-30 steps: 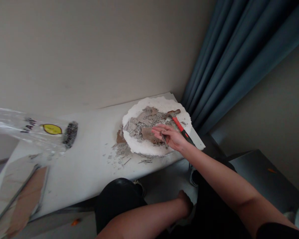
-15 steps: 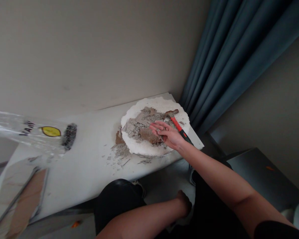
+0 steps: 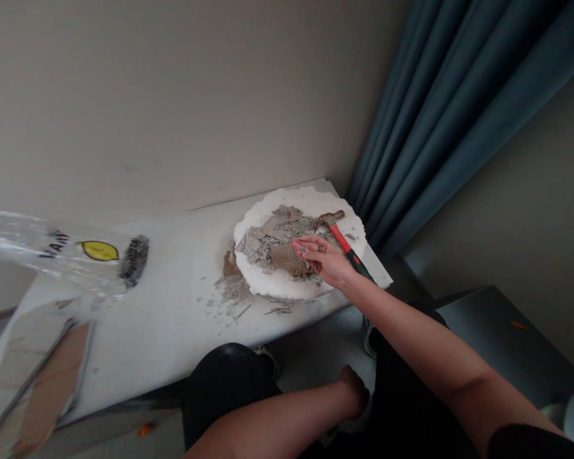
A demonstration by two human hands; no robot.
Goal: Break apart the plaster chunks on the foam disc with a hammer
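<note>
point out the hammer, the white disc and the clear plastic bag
hammer (image 3: 341,239): head view, on the red part of its handle
white disc (image 3: 310,198): head view, on its bare far rim
clear plastic bag (image 3: 99,250): head view, on its yellow label

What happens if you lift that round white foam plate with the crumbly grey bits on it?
It probably sags or snaps: the round white foam plate has ragged, chewed edges. The grey rubble pile and red-handled hammer look heavy for it. Crumbs would likely slide off.
</note>
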